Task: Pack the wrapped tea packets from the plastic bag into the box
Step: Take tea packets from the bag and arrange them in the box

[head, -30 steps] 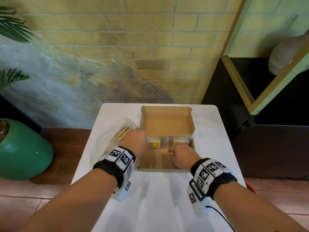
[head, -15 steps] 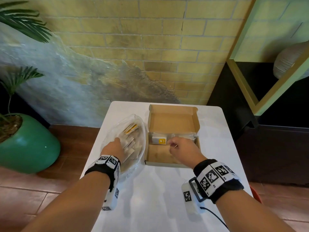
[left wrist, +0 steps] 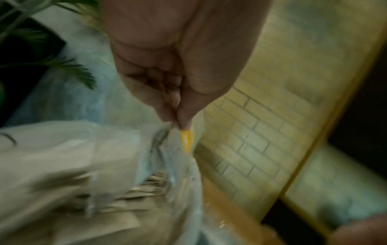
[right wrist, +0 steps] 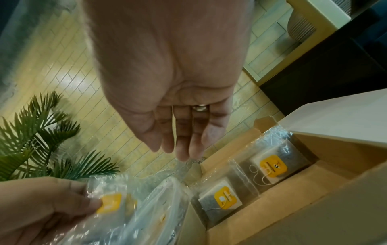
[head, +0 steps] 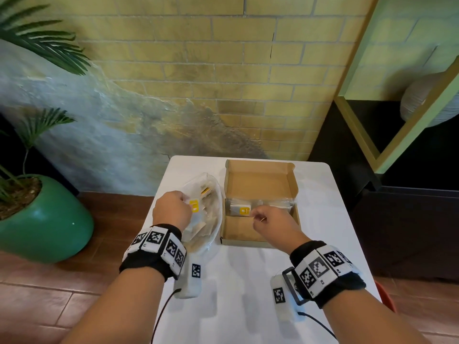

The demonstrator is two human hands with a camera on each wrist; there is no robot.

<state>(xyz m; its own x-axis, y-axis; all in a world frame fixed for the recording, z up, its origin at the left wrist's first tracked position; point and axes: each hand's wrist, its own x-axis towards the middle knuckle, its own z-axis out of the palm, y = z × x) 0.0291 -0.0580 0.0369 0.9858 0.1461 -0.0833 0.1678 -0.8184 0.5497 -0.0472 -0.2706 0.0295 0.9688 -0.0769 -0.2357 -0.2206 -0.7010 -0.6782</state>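
Observation:
An open cardboard box (head: 260,181) stands on the white table, with two wrapped tea packets (head: 239,210) lying across its middle. In the right wrist view their yellow tags (right wrist: 227,198) face up. To the box's left lies the clear plastic bag (head: 211,227) with several more packets. My left hand (head: 185,203) is raised over the bag and pinches one wrapped tea packet (head: 194,205) between thumb and fingers (left wrist: 184,119). My right hand (head: 255,216) hovers over the box's near-left part, fingers (right wrist: 182,149) relaxed and holding nothing.
The white table (head: 248,294) is small, and its near half is bare. A green plant pot (head: 42,219) stands on the floor to the left. A dark cabinet (head: 409,219) stands to the right, and a brick wall is right behind the table.
My left hand went from the box to the bag, reached in, and has now lifted a packet out. My right hand stayed over the box.

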